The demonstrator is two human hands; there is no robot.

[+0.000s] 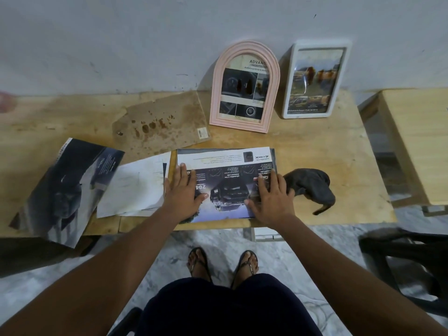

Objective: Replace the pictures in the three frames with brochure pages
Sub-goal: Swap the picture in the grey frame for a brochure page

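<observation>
A brochure page (228,183) is pressed flat on the surface (327,146) by the left hand (181,192) and the right hand (272,198). Both are laid open, fingers (180,173) straight and spread, with nothing gripped. Beyond the fingers, a pink arched frame (244,122) and a white frame (288,93) are propped upright, each filled with a brochure picture. A dark cloth (312,185) is touched at the right fingers' outer side, and loose pages (70,187) are seen left of the left fingers.

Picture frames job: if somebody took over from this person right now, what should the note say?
Left hand and right hand: both flat, pressing a brochure page on the table.
Done: pink arched frame and white frame stand upright further back, holding brochure pages.
Left: the third frame, not plainly visible; a stained board lies flat behind the page.
An open brochure lies at the left.
</observation>
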